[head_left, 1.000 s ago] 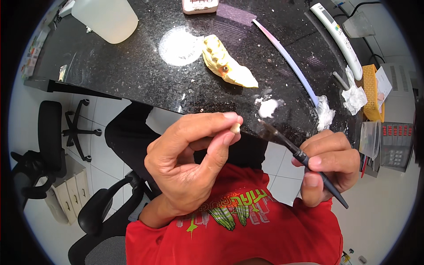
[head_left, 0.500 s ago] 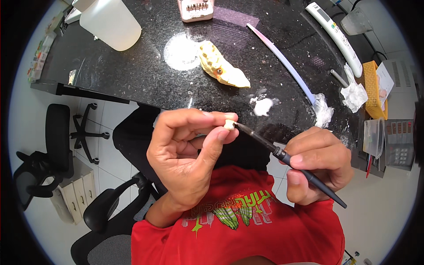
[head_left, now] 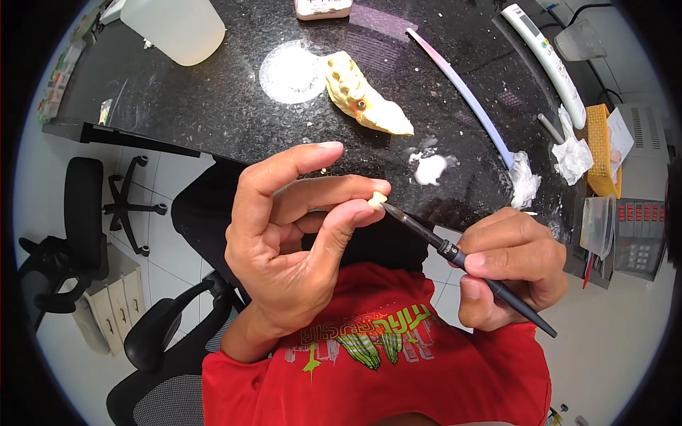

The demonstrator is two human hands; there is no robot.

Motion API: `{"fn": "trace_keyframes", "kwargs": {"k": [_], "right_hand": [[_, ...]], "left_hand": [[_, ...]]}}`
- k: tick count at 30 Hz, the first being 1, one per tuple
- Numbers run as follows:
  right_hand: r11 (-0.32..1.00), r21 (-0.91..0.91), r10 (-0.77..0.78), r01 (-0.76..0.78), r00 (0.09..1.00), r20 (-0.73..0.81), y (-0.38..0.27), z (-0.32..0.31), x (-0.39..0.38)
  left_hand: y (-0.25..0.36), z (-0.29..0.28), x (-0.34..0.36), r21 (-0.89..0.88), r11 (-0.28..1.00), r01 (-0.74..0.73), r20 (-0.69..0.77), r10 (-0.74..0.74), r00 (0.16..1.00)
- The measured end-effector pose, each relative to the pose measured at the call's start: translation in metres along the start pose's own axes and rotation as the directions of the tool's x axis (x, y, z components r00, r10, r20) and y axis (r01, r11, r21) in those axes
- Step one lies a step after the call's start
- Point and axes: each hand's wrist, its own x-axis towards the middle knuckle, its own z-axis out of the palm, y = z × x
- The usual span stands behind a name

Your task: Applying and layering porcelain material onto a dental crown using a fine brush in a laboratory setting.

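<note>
Between the thumb and a fingertip of my left hand (head_left: 288,248) is a small pale yellow tooth-shaped piece (head_left: 377,200), with the index finger raised apart. My right hand (head_left: 511,266) grips a slim dark brush (head_left: 433,238), its tip touching the piece's right side. Above them on the speckled black countertop (head_left: 185,106) lie a yellow dental model (head_left: 359,99) with a small dark socket, a smear of white powder (head_left: 430,169) and a round white patch (head_left: 291,71).
At upper left stands a translucent jug (head_left: 170,28); a small box (head_left: 323,7) is at the top. Rightward are a long pale tool (head_left: 462,92), a white remote (head_left: 543,64), crumpled tissues (head_left: 572,156) and a yellow basket (head_left: 604,149). An office chair (head_left: 82,227) is at left.
The brush tip has moved leftward onto the small piece. My left index finger has lifted upward, away from the fingertips holding the piece.
</note>
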Motion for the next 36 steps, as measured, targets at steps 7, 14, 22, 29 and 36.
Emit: {"fn": "trace_keyframes", "kwargs": {"k": [7, 14, 22, 29, 36], "right_hand": [[1.0, -0.011, -0.011, 0.012, 0.999, 0.035, 0.0007, -0.0016, 0.0003], [1.0, -0.001, -0.006, 0.006, 0.999, 0.034, 0.0, -0.0021, 0.0006], [1.0, 0.013, -0.012, 0.012, 0.998, 0.054, 0.0001, -0.0036, 0.0008], [1.0, 0.006, -0.016, 0.016, 0.998, 0.063, 0.0, -0.0038, 0.0007], [1.0, 0.0, -0.012, 0.012, 0.998, 0.057, -0.0009, -0.003, 0.0018]], "left_hand": [[0.0009, -0.0011, 0.0008, 0.054, 0.998, -0.035, 0.02, 0.034, 0.999], [0.0006, -0.0045, 0.002, 0.082, 0.995, -0.058, 0.065, 0.053, 0.996], [0.0015, -0.0048, 0.0036, 0.104, 0.992, -0.075, 0.086, 0.066, 0.994], [0.0006, -0.0053, 0.0034, 0.102, 0.991, -0.081, 0.089, 0.072, 0.993], [0.0006, -0.0052, 0.0037, 0.091, 0.993, -0.069, 0.084, 0.061, 0.995]]}}
